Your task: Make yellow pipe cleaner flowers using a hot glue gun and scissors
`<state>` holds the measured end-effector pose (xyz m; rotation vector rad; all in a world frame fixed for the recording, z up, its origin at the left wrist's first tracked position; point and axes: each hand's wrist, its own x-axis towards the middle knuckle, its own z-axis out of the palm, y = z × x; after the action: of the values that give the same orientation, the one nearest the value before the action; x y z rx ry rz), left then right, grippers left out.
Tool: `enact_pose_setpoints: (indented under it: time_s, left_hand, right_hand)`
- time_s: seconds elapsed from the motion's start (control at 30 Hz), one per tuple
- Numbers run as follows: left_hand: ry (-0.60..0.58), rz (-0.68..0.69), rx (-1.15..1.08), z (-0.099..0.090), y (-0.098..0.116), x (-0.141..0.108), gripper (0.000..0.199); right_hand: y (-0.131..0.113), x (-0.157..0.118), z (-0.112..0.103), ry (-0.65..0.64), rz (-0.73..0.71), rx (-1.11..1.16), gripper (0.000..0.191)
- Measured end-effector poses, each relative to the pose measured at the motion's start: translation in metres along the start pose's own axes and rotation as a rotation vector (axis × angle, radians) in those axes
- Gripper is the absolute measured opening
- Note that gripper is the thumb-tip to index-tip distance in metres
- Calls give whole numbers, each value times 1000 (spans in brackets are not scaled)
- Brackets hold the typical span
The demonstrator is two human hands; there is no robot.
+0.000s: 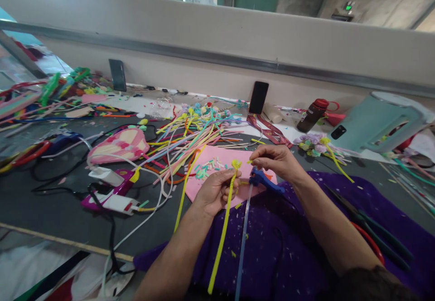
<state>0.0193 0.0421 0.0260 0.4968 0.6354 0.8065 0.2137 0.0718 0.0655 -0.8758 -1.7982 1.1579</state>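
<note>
- Left hand (215, 191): fingers closed around a yellow stem (223, 233), its bunched top raised over the pink sheet (219, 152), its lower end hanging over the purple cloth (265, 255).
- Right hand (277, 159): thumb and fingertips pinching a small yellow piece (250, 161), just beside that top.
- Pink sheet: carries small cut bits (207, 168).
- Dark bottle (310, 118): red cap on, upper right; contents cannot be determined.
- Teal container (362, 122): right of bottle; contents mostly hidden.
</note>
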Motion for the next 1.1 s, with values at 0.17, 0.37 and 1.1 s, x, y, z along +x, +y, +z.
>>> enact_pose_setpoints:
  time_s: [0.17, 0.37, 1.1]
  left_hand:
    - [21, -71, 35, 3, -1, -1, 16]
    - [44, -89, 144, 8, -5, 0, 15]
    - [-22, -80, 244, 7, -8, 1, 16]
  right_hand:
    - [0, 1, 4, 0, -75, -18, 9]
    - [-11, 2, 0, -129, -270, -277, 8]
    - [-14, -1, 0, -230, -382, -537, 8]
